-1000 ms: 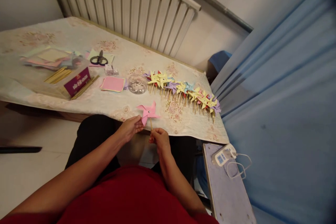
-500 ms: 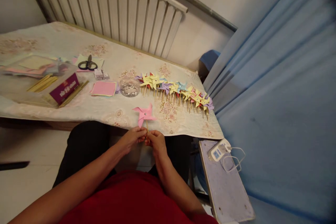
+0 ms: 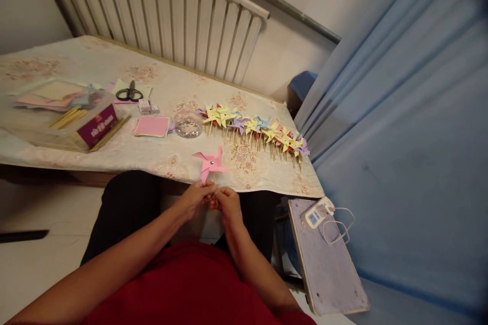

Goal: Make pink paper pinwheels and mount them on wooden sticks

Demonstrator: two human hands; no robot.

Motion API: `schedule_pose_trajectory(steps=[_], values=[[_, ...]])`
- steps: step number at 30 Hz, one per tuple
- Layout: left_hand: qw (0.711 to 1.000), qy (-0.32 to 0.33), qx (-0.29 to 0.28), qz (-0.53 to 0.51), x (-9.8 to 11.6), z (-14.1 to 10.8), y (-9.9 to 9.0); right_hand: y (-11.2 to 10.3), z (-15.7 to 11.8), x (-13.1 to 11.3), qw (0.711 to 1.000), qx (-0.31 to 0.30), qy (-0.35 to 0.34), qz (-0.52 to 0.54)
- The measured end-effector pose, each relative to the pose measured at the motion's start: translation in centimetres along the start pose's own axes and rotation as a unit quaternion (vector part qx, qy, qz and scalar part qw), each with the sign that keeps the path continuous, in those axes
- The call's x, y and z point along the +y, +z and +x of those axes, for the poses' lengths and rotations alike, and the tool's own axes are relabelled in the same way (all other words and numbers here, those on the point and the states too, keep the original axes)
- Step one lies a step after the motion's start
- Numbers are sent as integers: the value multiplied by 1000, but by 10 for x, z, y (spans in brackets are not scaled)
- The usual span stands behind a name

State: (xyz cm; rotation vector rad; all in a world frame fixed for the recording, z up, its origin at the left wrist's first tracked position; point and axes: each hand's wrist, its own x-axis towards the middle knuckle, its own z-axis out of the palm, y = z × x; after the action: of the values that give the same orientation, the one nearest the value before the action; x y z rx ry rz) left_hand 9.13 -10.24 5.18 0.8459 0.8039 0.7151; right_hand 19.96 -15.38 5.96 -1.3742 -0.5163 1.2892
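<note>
The right grip was closed, pinching the thin stick of a pink pinwheel, and the left grip was closed on the same stick from the other side, the fingertips of both close together; the stick's lower end was hidden behind them. The pinwheel's head sat just beyond the two hands, above the near edge of the table, with a shiny pin at its centre. Farther out and to the right of the grip ran a long row of finished pinwheels in yellow, purple, blue and red. Beyond the grip and slightly left stood a clear round dish of small shiny pieces; left of that lay a stack of pink paper, with small boxes and scissors behind it. Farthest left of the grip was a clear case with a purple label. Well to its right, a white plug rested on a stool.
</note>
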Motion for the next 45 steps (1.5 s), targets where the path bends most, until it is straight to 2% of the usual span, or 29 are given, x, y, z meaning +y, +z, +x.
schedule_pose_trajectory(steps=[14, 22, 34, 45], values=[[998, 35, 50, -14, 11, -21, -1, -5, -19, 17, 999, -49, -17, -10], [999, 39, 29, -2, 5, -28, -3, -6, -27, 20, 998, -41, -21, -34], [998, 34, -8, 47, -6, -28, -8, -7, -24, 24, 999, -37, -21, -23], [998, 24, 2, 52, -7, -23, -9, -10, -20, 28, 998, -41, -18, -33]])
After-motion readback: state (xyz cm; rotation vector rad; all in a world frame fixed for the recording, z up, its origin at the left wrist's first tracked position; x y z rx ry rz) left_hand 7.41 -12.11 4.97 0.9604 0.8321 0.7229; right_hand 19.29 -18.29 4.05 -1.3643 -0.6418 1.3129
